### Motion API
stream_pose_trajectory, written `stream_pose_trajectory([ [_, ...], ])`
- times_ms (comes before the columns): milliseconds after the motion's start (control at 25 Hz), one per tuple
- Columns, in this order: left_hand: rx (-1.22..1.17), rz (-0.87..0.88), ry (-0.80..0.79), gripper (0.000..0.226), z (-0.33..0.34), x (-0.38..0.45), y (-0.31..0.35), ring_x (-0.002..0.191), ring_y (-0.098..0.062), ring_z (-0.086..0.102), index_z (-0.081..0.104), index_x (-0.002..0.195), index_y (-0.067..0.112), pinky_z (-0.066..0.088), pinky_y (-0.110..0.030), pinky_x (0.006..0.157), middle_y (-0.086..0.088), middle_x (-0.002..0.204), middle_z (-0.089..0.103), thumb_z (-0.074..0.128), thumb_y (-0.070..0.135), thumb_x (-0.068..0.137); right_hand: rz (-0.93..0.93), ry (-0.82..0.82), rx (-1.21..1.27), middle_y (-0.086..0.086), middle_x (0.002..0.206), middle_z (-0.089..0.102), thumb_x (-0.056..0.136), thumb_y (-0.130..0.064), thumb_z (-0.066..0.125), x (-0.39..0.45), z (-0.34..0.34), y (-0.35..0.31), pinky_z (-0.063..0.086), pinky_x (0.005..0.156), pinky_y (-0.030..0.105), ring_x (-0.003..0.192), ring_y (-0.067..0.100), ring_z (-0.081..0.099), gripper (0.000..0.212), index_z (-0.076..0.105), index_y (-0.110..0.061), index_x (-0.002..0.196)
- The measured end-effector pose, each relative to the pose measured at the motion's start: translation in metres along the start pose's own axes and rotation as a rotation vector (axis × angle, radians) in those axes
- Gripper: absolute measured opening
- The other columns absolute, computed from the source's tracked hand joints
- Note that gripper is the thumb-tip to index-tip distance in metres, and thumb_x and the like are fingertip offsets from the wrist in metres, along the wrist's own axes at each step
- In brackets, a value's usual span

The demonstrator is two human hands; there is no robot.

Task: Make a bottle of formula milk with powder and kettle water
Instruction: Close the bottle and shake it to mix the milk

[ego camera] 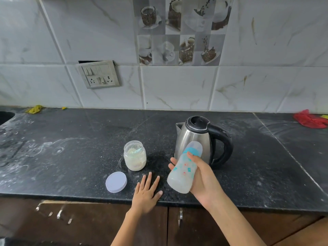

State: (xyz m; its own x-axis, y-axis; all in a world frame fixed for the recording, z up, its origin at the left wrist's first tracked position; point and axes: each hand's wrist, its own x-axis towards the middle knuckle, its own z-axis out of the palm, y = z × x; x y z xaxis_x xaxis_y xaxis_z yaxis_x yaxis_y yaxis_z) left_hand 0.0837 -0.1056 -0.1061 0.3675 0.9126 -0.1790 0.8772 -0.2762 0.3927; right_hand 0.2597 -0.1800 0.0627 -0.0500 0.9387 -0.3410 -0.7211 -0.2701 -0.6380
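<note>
Nearest us, our left hand [146, 193] lies flat on the table [71, 157], fingers straight and spread, holding nothing. We read the scene leftward to rightward from the grip.

Well to the left of the grip, a pale round lid [116, 182] lies flat on the table, just beside the left hand. Beyond it stands the open powder jar [135, 155], part filled with cream powder; what looks like a scoop rests inside, though we cannot be sure.

At the grip itself, our right hand [200, 176] is curled round the feeding bottle [184, 169], clamped on its body. The bottle is lifted off the table and tilted, its blue collar and clear cap pointing up and away; the contents look cloudy white. Whether the cap is screwed tight we cannot tell.

Directly behind the grip stands the steel kettle [195, 139], lid closed, black handle to the right. Far right, a red cloth [309, 119] lies at the wall.

We judge that powder and water are already in and that mixing is the step in hand. The next move calls for a firm hold while shaking, then closing the jar with its lid.
</note>
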Motion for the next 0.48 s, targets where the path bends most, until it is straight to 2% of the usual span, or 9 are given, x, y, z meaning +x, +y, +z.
stream_pose_trajectory([
  [80,0.012,-0.008,-0.018,0.115,-0.0001,0.0005,0.0010,0.144,-0.018,-0.018,-0.009,0.144,0.037,-0.009,-0.038,0.115,0.004,0.156,-0.018,-0.025,0.089,0.043,-0.013,-0.014,-0.022,0.015,0.105,0.071,0.097,-0.016,0.042,-0.0024,-0.0038,-0.0040,0.052,0.087,0.046,0.101,0.030,0.067,0.022,0.057,-0.015,0.113],
  [160,0.025,-0.018,-0.014,0.115,0.0006,0.0010,0.0014,0.144,-0.018,-0.018,-0.015,0.141,0.037,-0.009,-0.038,0.115,0.004,0.157,-0.017,-0.031,0.086,0.039,-0.006,-0.048,-0.110,0.016,0.112,0.070,0.098,-0.011,0.043,-0.0054,-0.0065,-0.0057,0.055,0.087,0.048,0.105,0.030,0.067,0.027,0.056,-0.011,0.122],
  [240,0.029,-0.012,-0.004,0.118,0.0017,0.0011,0.0001,0.144,-0.019,-0.018,-0.011,0.143,0.036,-0.008,-0.038,0.116,0.003,0.157,-0.015,-0.032,0.085,0.038,-0.017,-0.081,-0.178,0.014,0.108,0.074,0.089,-0.016,0.063,-0.0058,-0.0075,-0.0070,0.058,0.082,0.045,0.098,0.025,0.072,0.035,0.059,-0.008,0.122],
  [320,0.030,-0.007,-0.014,0.117,0.0011,0.0011,0.0006,0.143,-0.018,-0.018,-0.007,0.145,0.037,-0.009,-0.038,0.116,0.003,0.157,-0.015,-0.029,0.087,0.042,-0.037,-0.098,-0.178,0.011,0.103,0.076,0.063,-0.029,0.086,-0.0058,-0.0065,-0.0050,0.061,0.079,0.042,0.095,0.022,0.073,0.060,0.064,-0.008,0.116],
  [360,0.033,-0.006,-0.021,0.114,0.0010,0.0010,0.0010,0.143,-0.018,-0.019,-0.007,0.145,0.037,-0.009,-0.038,0.115,0.004,0.157,-0.017,-0.026,0.088,0.045,-0.040,-0.076,-0.162,0.008,0.099,0.077,0.058,-0.032,0.087,-0.0060,-0.0053,-0.0038,0.060,0.079,0.042,0.096,0.022,0.072,0.063,0.065,-0.011,0.112],
  [440,0.029,-0.008,-0.022,0.112,0.0003,0.0006,0.0017,0.143,-0.017,-0.019,-0.007,0.145,0.038,-0.010,-0.037,0.115,0.005,0.156,-0.018,-0.024,0.088,0.045,-0.036,-0.031,-0.124,0.005,0.091,0.078,0.068,-0.029,0.075,-0.0044,-0.0036,-0.0014,0.055,0.081,0.041,0.097,0.022,0.070,0.045,0.063,-0.016,0.109],
  [480,0.030,-0.008,-0.025,0.114,0.0003,0.0008,0.0016,0.143,-0.017,-0.019,-0.007,0.144,0.038,-0.010,-0.037,0.115,0.005,0.156,-0.018,-0.025,0.089,0.044,-0.035,-0.023,-0.120,0.005,0.094,0.078,0.073,-0.027,0.069,-0.0034,-0.0032,-0.0001,0.055,0.082,0.042,0.099,0.023,0.070,0.039,0.061,-0.018,0.110],
])
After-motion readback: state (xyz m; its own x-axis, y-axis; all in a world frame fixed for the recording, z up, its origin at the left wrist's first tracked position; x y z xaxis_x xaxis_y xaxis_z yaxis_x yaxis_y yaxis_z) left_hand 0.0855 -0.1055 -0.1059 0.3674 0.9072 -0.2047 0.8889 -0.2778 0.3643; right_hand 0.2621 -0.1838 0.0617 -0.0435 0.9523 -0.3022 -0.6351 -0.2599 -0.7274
